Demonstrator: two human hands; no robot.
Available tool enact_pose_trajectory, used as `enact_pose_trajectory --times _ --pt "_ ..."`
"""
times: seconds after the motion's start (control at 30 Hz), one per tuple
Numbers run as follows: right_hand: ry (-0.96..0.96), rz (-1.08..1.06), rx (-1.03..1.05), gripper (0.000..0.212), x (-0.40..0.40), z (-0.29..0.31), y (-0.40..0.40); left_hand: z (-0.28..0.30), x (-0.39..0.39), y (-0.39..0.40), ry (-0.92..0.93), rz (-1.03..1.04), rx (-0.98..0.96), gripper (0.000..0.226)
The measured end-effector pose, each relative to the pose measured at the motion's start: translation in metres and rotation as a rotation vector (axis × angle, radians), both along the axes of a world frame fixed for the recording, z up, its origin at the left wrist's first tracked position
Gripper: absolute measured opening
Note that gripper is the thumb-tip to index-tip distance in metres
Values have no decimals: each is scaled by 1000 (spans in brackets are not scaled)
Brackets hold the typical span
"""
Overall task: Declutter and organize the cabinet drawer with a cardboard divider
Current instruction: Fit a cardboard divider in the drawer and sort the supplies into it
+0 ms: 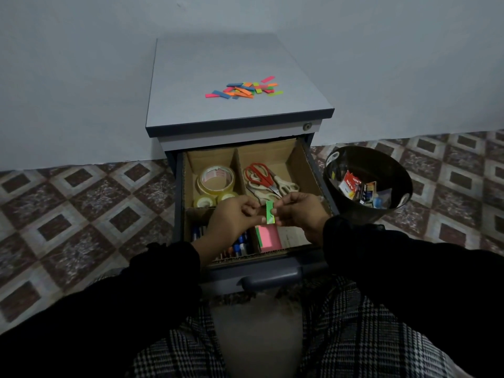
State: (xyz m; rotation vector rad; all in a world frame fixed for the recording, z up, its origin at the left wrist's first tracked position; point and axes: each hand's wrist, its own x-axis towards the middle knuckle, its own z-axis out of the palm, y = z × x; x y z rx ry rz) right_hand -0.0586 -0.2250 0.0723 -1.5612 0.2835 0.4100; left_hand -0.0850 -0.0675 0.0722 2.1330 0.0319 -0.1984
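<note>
Both hands, left hand (234, 214) and right hand (297, 211), are pinching a green sticky flag (269, 212) over the drawer (272, 271), probably stacking it for the notes compartment

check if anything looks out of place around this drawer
Yes: a loose heap of coloured sticky tabs lies scattered on the cabinet top, outside the cardboard divider. Both hands pinch one green tab over the drawer.

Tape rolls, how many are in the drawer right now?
3. One large tape roll lies in the back-left compartment; two small tape rolls sit in front of it, near the left hand, which may hide more.
</note>
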Motion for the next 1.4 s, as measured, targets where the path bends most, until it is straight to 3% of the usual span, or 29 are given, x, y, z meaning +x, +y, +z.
enact_pose_trajectory --times 0.13,0.3,0.53,0.93,1.1,1.4 --pt "8 86 -149 25 -1 -7 -3 -16 -5 21 -351 -151 462 43" --pt "26 192 -299 28 -4 -18 3 -31 -10 38 -451 -241 621 66" --pt "-34 246 -533 34 4 -32 7 -41 -13 41 -451 -267 636 73" --pt "-128 378 -730 41 10 -36 17 -46 -8 45 -469 -263 635 75" --pt "-119 360 -755 12 9 -35 19 -47 -7 46 -484 -266 626 74" --pt "-59 329 -693 35 12 -36 18 -45 -7 46 -492 -258 616 75"
